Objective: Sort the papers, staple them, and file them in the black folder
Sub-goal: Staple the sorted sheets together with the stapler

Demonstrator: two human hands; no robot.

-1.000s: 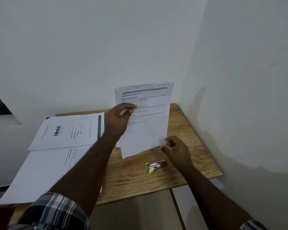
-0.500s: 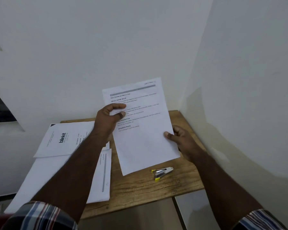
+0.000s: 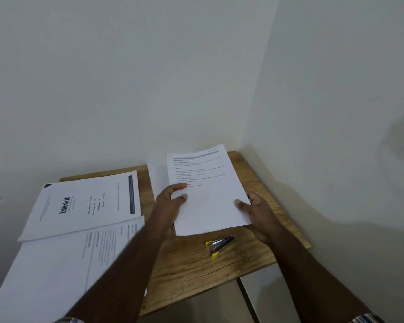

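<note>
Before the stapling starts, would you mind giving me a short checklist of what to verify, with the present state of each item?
1. Both hands hold the sheets: ok. The left hand grips the left edge and the right hand the right edge of the held papers.
2. Held sheets squared up: not ok. A sheet behind sticks out at the upper left.
3. Stapler within reach: ok. It lies on the wooden table just below the held papers, untouched.
4. Other papers kept apart: ok. The blinkit sheet lies to the left.
5. Black folder at hand: cannot tell. None shows in view.
</note>
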